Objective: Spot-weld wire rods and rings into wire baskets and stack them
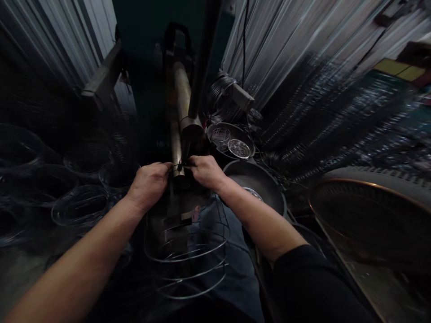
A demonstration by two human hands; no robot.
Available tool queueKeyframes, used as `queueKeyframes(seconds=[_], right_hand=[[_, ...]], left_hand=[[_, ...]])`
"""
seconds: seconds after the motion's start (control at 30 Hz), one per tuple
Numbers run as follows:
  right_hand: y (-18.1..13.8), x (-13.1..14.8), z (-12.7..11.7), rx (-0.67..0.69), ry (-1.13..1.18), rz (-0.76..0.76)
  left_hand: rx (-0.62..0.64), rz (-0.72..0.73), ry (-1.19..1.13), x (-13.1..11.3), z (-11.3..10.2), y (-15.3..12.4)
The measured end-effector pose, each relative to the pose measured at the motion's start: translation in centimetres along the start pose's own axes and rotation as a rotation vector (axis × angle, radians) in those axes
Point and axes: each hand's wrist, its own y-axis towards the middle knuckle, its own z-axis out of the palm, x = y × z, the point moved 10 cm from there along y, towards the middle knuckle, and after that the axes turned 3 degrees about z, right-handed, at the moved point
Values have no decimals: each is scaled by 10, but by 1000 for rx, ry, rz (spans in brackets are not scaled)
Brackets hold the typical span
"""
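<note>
**Hand Position at the Lower Bar**

Corrugated metal wall (283, 36) and a dark green machine (141, 27) form the background of a dim, cluttered workshop.

Position: the lower bar (175, 143) projects from the machine towards the person, its long axis running fore and aft. Its near end lies directly between the hands: left hand (150, 184) on one side, right hand (207, 172) on the other. Both are close to it; neither is clearly nearer. A thin dark piece (180, 165) crosses the bar at this end, broadly at right angles to that axis.

Grip: fingers and thumb of each hand are closed in a pinch, seemingly on opposite ends of the dark piece. Whether it joins the wire frame (188, 259) below, at the lap, cannot be determined.

Count:
- Hands: two
- Pale bars: two, the upper bar (182, 92) above the lower
- Slanting dark rod (204, 58): one, meeting the upper bar near its end
- Wire frame: one, with several rings
- Pans to the right: two plainly visible, a far pan (237, 132) and a near pan (264, 177)
- Wire hoops (81, 206) at left: several, too blurred for an exact number
</note>
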Motion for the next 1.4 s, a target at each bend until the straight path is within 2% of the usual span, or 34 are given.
queueKeyframes(seconds=[0.7, 1.0, 1.17, 1.3, 1.4], right_hand=[[0, -4, -2, 24, 34, 48], [2, -2, -3, 2, 22, 0], [2, 0, -3, -1, 79, -7], [2, 0, -4, -2, 117, 3], [2, -4, -5, -20, 152, 14]], left_hand=[[56, -54, -13, -1, 0, 4], [70, -116, -86, -3, -5, 3], [-48, -332, -362, 20, -9, -12], [-191, -576, -783, 44, 2, -38], [-279, -751, -1078, 50, 13, -55]])
